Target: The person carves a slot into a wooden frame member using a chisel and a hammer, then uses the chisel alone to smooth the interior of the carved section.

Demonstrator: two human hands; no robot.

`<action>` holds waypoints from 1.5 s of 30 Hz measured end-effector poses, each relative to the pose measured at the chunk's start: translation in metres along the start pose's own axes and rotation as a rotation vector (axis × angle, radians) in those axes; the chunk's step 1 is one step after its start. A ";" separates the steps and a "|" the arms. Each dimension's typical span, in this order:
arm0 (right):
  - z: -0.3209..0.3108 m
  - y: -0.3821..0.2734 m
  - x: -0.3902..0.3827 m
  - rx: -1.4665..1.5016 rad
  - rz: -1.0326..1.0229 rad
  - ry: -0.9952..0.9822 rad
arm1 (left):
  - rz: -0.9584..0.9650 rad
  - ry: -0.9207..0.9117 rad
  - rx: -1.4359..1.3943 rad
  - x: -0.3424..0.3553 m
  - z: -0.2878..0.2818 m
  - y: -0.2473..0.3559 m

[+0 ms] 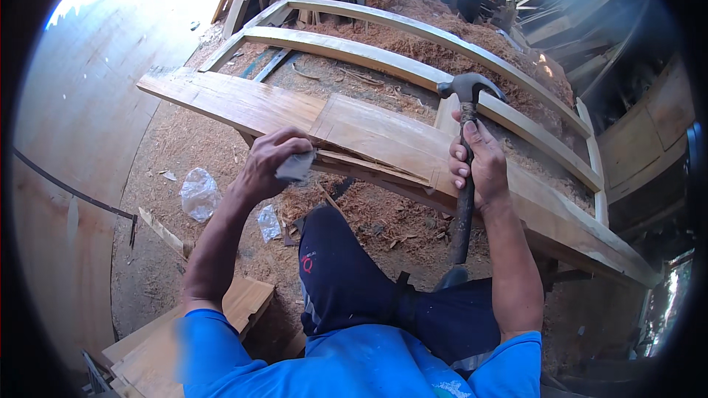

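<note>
Head view, looking down over knees to a sawdust-covered floor.

Right hand: grip closed round the dark shaft of a claw hammer, just below the head. Steel head up, above the knuckles, in front of the upper curved rails; the lower end of the handle hangs below the wrist, over the dark trousers. Whether the hammer head touches any wood cannot be told.

Left hand: fingers curled shut on a small pale grey piece, pressed to the near edge of the long wooden plank. What the piece is cannot be made out; most of it is buried in the hand.

The plank runs from upper left to lower right across the view, bent by the lens. A thin split strip shows along its near edge between the two hands. Its right end fades into the dark rim.

Behind it, two curved wooden rails lie over a heap of reddish shavings. Stacked timber further back is shadowed and hard to read.

Floor by the left forearm: crumpled clear plastic bag, a smaller clear scrap near it. Flat boards at lower left, partly hidden by the blue shirt sleeve.
</note>
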State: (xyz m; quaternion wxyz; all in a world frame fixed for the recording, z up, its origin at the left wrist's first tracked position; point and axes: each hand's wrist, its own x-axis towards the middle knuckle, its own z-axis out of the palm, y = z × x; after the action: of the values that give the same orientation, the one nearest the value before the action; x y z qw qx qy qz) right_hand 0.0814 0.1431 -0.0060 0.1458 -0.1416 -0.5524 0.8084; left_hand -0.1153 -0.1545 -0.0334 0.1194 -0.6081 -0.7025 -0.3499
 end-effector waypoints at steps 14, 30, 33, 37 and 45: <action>-0.023 0.008 -0.001 0.262 -0.100 0.018 | -0.849 0.464 -0.423 -0.010 0.033 0.014; 0.002 0.026 -0.009 -0.590 -0.530 0.224 | -0.971 0.794 -0.664 -0.016 0.096 0.043; 0.006 0.021 -0.012 -0.699 -0.580 0.223 | -1.069 0.903 -0.872 -0.009 0.096 0.062; 0.003 0.026 -0.002 -0.609 -0.484 0.291 | -1.006 1.088 -0.807 -0.017 0.108 0.077; 0.001 0.029 0.004 -0.558 -0.485 0.297 | -1.052 1.204 -0.650 -0.064 0.139 0.127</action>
State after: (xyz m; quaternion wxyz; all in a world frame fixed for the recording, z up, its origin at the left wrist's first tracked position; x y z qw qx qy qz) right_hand 0.0754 0.1334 -0.0333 0.3666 -0.1568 -0.7410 0.5404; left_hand 0.0545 -0.1133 -0.1281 0.1137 0.0812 -0.5751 -0.8061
